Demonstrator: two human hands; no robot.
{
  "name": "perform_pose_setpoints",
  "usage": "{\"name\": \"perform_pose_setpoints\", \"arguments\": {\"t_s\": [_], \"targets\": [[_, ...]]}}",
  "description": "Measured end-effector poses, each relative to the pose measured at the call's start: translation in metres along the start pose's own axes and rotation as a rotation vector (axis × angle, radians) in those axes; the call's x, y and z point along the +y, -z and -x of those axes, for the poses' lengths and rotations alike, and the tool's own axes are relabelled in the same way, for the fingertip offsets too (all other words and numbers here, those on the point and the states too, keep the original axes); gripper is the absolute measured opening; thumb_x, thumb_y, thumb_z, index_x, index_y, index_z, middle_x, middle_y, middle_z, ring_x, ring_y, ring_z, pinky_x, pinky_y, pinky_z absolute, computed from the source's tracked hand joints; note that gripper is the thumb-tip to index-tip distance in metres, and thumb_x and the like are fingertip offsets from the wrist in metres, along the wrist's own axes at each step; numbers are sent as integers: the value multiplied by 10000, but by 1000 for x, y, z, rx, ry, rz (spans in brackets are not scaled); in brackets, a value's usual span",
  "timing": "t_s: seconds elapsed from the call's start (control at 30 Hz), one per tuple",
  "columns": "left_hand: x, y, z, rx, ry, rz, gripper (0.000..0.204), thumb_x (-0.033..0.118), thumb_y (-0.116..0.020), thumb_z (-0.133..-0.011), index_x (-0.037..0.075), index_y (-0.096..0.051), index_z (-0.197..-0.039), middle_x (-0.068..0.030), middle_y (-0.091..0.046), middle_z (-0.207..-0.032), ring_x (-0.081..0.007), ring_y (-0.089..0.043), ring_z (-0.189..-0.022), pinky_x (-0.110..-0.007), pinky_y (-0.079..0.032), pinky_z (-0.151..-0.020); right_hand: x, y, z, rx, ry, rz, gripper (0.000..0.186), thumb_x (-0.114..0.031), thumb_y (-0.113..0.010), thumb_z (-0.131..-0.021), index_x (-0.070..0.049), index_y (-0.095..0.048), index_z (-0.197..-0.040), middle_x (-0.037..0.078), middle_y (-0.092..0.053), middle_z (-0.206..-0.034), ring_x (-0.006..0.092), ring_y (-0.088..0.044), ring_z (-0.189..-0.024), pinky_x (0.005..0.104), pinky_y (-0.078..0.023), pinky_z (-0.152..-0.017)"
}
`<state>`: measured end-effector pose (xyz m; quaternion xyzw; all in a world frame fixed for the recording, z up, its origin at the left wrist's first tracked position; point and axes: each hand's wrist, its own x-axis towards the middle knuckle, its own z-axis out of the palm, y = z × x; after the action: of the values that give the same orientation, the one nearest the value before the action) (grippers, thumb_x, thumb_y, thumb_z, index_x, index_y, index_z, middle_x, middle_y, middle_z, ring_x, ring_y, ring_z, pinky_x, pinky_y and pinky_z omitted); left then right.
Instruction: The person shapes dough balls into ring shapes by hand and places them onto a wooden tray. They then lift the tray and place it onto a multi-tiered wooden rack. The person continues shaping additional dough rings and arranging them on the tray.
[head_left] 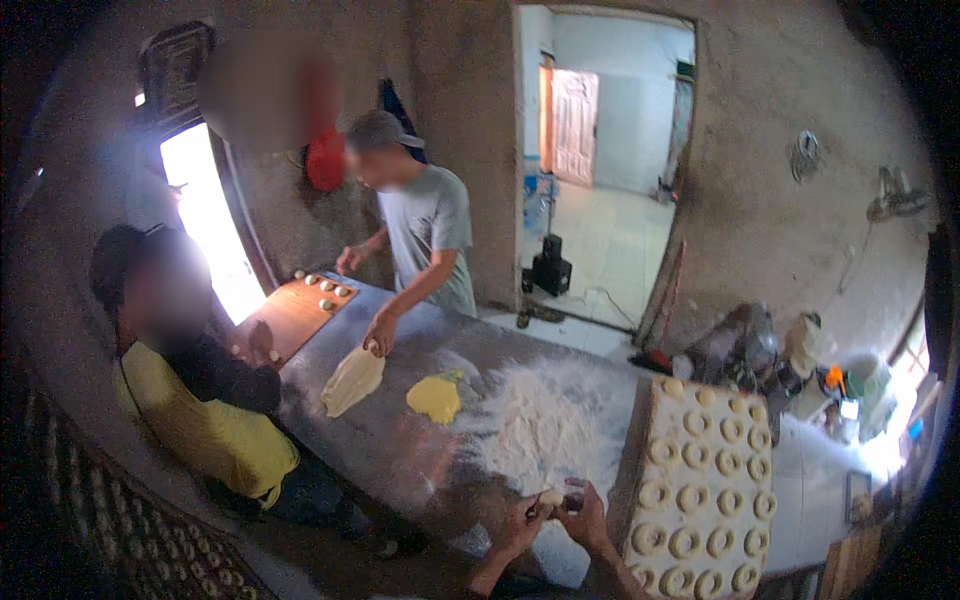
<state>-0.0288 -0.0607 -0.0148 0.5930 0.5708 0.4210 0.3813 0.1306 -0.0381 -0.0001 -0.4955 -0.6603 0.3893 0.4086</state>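
Observation:
Close to my body, above the near edge of the table, a small pale piece of dough is pinched between my two hands. The fingers of my left hand close on it from one side and those of my right hand from the other. Its exact shape is partly hidden by my fingers. Just beyond my hands, a wide heap of white flour spreads over the dark table. To my right, a floured board carries rows of ring-shaped dough pieces.
Across the table a co-worker in a grey shirt grips a dough slab. A yellow soft mass lies nearby. Another person in yellow stands left, beside a wooden board with dough balls. More rings fill a rack lower left.

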Motion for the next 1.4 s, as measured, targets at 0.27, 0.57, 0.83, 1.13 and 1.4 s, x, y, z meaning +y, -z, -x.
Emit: {"name": "perform_pose_setpoints", "arguments": {"t_s": [0.27,0.57,0.83,1.13,1.4], "targets": [[-77,-48,14,95,150,1085,424,101,-604,-868,42,-382,-1224,-132,-581,-1000,-163,-580,-868,-275,-483,-715,-22,-3,6,-451,34,65,791,-100,-713,-760,-12,-190,-1345,114,-632,-844,210,-610,-740,323,-478,-699],[-10,-33,26,100,219,1237,256,164,-563,-836,40,-486,-1046,-64,-517,-953,-173,-527,-877,-292,-423,-798,128,-16,-5,-125,-28,-22,450,-388,-418,-933,11,-458,-1137,150,-612,-779,264,-615,-755,387,-491,-712],[-42,-69,-16,-1,196,1112,208,244,-504,-872,58,-516,-963,-38,-521,-860,-172,-536,-818,-316,-428,-781,52,12,1,-176,-302,384,332,-256,-442,-886,25,-587,-990,157,-610,-909,258,-568,-708,366,-464,-673],[-22,-100,-5,-180,252,975,284,334,-438,-913,77,-550,-870,-8,-526,-756,-170,-547,-752,-343,-435,-763,41,37,24,-123,-386,-374,437,-347,-393,-931,35,-525,-1097,159,-563,-984,223,-541,-829,350,-462,-728],[12,-141,-22,-92,356,1049,266,298,-428,-931,56,-531,-898,-35,-538,-805,-188,-567,-835,-383,-447,-785,120,77,51,126,-263,-175,407,-297,-424,-935,22,-447,-1188,166,-496,-1099,235,-509,-962,353,-461,-795]]}}
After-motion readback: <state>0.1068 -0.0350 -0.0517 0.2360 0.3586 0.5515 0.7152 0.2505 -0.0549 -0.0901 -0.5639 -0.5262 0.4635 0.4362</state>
